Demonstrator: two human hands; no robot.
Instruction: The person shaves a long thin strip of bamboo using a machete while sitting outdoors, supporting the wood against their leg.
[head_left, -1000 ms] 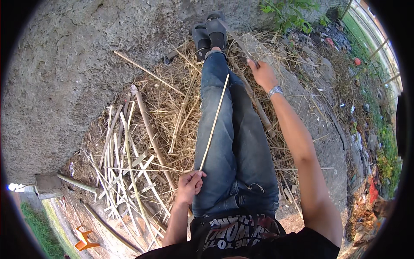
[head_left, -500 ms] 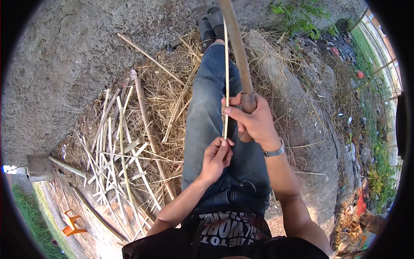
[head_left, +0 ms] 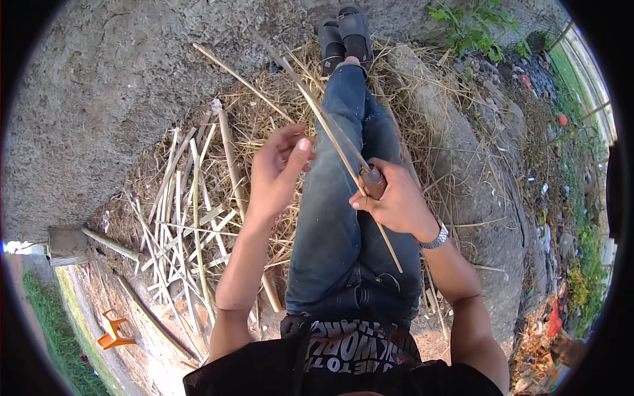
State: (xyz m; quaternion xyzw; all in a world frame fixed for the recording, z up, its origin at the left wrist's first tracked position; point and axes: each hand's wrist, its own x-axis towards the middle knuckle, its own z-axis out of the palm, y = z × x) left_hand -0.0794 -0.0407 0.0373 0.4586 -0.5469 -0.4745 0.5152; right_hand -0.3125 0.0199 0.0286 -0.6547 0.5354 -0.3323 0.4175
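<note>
My right hand (head_left: 395,204) is closed round the brown handle of a long-bladed knife (head_left: 374,183). Between its thumb and fingers it also pinches a thin bamboo strip (head_left: 389,245), which slants across my jeans (head_left: 327,224). The knife's blade, smeared by motion, points up and to the left, almost alongside the strip. My left hand (head_left: 277,173) is raised to the left of both, palm turned inward, thumb stretched out and fingers loosely bent. Nothing shows in it, and it is apart from the strip.
Split bamboo strips (head_left: 178,224) lie in a loose pile at the left, beside a thicker pole (head_left: 228,148). Dry straw and shavings cover the ground round my legs. A rough wall (head_left: 119,86) rises beyond, a rock slab (head_left: 485,218) sits right, and an orange chair (head_left: 115,331) stands lower left.
My left hand has let go of the strip's lower end and moved up and left, opening. The knife and strip have swung from near upright to a leftward slant, still in my right hand.
</note>
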